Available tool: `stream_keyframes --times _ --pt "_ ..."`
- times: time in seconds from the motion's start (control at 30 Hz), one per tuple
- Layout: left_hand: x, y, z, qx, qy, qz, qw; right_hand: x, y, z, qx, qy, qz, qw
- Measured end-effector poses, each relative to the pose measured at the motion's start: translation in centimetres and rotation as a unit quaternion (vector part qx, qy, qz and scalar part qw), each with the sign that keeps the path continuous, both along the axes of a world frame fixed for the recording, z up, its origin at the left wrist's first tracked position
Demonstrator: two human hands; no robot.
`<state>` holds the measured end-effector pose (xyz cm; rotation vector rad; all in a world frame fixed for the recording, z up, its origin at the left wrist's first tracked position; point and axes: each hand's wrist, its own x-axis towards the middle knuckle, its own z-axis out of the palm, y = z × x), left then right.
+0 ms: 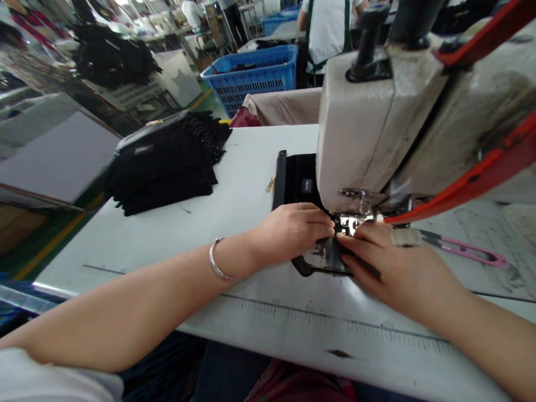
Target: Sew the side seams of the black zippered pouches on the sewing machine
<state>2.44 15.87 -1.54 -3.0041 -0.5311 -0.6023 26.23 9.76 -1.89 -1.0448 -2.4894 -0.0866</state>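
A black fabric piece with a zipper (293,181) lies under the head of a cream sewing machine (377,111). My left hand (293,229), with a silver bangle on its wrist, lies on the fabric with its fingers together, pressing it down just left of the presser foot (349,223). My right hand (389,268) presses the fabric from the right, its fingertips meeting the left hand's at the foot. A strip of tape wraps one right finger. The needle itself is hidden by the machine head.
A stack of black fabric pieces (165,164) sits at the table's far left. Pink thread snips (469,251) lie right of my hands. A blue basket (255,78) and a person in a white top (330,28) are beyond the white table (167,245).
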Motion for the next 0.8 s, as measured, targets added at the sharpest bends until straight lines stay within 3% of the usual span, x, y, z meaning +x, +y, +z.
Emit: stream_keyframes --times 0.37,0.6,0.8 --pt "-0.2 1.3 -0.4 0.002 -0.045 -0.031 0.998 -0.1 -0.4 -0.4 0.004 -0.006 0.001 1.000" --pt "0.0 1.6 -0.5 -0.019 -0.020 0.011 1.000 -0.1 0.0 -0.7 0.000 0.005 0.008 1.000" --pt "0.2 1.6 -0.8 -0.011 -0.081 0.005 0.997 0.0 0.2 -0.7 -0.021 0.019 0.017 0.999"
